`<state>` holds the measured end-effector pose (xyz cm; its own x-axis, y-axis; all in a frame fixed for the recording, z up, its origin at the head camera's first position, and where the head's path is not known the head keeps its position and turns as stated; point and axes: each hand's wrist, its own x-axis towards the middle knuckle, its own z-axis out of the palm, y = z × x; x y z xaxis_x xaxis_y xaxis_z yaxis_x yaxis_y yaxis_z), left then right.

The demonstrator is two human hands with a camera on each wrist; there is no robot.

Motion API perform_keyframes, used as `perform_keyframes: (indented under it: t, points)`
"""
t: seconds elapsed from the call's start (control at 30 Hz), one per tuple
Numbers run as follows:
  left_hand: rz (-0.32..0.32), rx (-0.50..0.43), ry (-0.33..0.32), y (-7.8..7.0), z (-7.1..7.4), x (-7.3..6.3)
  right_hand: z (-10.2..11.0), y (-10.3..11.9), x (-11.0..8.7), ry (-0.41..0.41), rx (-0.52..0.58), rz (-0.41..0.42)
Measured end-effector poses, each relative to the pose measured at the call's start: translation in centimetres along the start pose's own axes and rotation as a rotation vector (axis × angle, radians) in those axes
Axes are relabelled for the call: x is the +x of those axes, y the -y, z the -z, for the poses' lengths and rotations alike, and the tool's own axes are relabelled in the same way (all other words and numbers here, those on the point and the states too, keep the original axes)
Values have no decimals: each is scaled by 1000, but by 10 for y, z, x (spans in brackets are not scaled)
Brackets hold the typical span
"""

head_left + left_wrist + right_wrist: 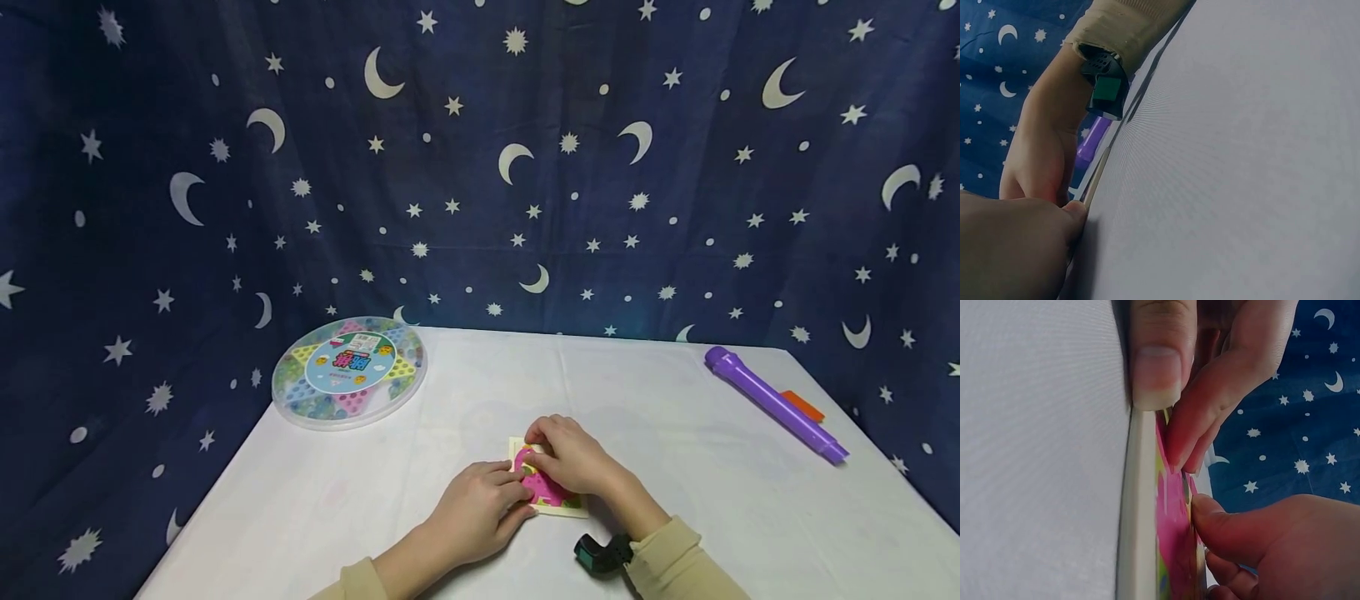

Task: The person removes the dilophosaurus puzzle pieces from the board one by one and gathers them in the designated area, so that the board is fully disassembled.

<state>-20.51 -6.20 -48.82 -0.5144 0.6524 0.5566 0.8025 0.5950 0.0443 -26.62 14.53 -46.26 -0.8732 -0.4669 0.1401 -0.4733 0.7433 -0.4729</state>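
A navy curtain (570,208) printed with moons and stars stands behind a white-covered table (690,442). A round Chinese checkers set (350,362) lies at the table's far left, and a purple plastic stick (772,404) at the right. The person's left hand (480,507) holds the cream-bordered picture board (553,493) near the table's front, thumb at its near edge, fingers over its pink face. The right hand (576,457) bends over its far part, thumb on the face; whether it pinches anything cannot be told. An orange piece (802,406) lies beside the stick.
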Motion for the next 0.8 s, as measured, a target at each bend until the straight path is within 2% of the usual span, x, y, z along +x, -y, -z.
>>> perform_keyframes:
  t: [0.23,0.43,0.8]
  points:
    - [-12,13,-5,1,0,0,-2,0,1,10,27,-24]
    - [-11,23,-2,0,-1,-2,-4,0,0,5,28,-14]
    - [-11,43,-31,1,0,-1,-3,3,1,-18,22,-21]
